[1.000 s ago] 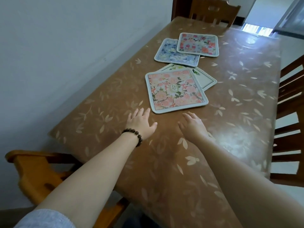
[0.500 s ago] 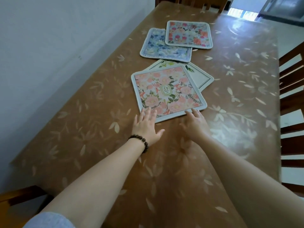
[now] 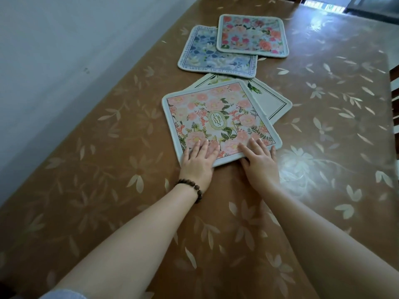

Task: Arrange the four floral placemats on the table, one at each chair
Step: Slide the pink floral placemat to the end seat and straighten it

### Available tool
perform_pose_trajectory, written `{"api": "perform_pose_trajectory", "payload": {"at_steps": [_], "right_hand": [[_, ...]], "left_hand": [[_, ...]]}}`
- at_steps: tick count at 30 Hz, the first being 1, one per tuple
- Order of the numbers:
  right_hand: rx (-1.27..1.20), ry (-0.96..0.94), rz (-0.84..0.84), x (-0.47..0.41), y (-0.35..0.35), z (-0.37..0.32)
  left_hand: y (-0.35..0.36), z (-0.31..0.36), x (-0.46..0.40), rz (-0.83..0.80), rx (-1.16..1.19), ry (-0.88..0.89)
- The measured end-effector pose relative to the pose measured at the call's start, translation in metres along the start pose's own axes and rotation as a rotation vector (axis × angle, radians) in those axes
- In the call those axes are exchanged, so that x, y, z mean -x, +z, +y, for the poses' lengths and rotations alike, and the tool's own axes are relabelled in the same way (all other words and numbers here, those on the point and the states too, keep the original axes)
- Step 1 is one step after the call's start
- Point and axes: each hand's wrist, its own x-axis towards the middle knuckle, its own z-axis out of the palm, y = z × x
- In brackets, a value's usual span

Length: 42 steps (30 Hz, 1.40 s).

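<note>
Four floral placemats lie along the left half of the brown table (image 3: 323, 126). The pink "Garden" placemat (image 3: 218, 119) is nearest and lies over a white placemat (image 3: 272, 100). Behind them a blue placemat (image 3: 207, 55) is partly covered by a red-and-pink placemat (image 3: 250, 35). My left hand (image 3: 197, 162), with a bead bracelet on the wrist, rests flat on the pink placemat's near left corner, fingers spread. My right hand (image 3: 260, 162) has its fingers on top of the near edge and its thumb at the rim.
A white wall (image 3: 64, 50) runs along the table's left side. Part of a wooden chair (image 3: 395, 100) shows at the right edge. Bright light from a doorway reflects on the glossy leaf-patterned tablecloth at the far end.
Both hands have moved forward from the bare table onto the near edge of the pink placemat. The view has leaned in closer over the table.
</note>
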Motion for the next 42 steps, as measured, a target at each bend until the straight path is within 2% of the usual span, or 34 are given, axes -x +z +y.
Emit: {"api": "perform_pose_trajectory", "payload": {"at_steps": [11, 20, 27, 33, 39, 42], "right_hand": [[-0.062, -0.122, -0.042, 0.035, -0.005, -0.027], [-0.102, -0.150, -0.079, 0.117, 0.012, -0.118], [-0.119, -0.060, -0.098, 0.196, 0.025, -0.205], [-0.112, 0.036, -0.119, 0.251, 0.037, -0.260], [-0.113, 0.060, -0.129, 0.282, 0.046, -0.293], [-0.104, 0.178, -0.170, 0.286, 0.047, -0.288]], "left_hand": [[-0.024, -0.052, 0.044, -0.085, -0.002, 0.018], [-0.041, -0.133, 0.128, -0.203, -0.059, -0.183], [-0.050, -0.192, 0.198, -0.252, 0.067, -0.265], [-0.060, -0.233, 0.244, -0.274, 0.102, -0.147], [-0.068, -0.265, 0.270, -0.334, 0.113, -0.136], [-0.070, -0.272, 0.271, -0.382, 0.065, -0.128]]}}
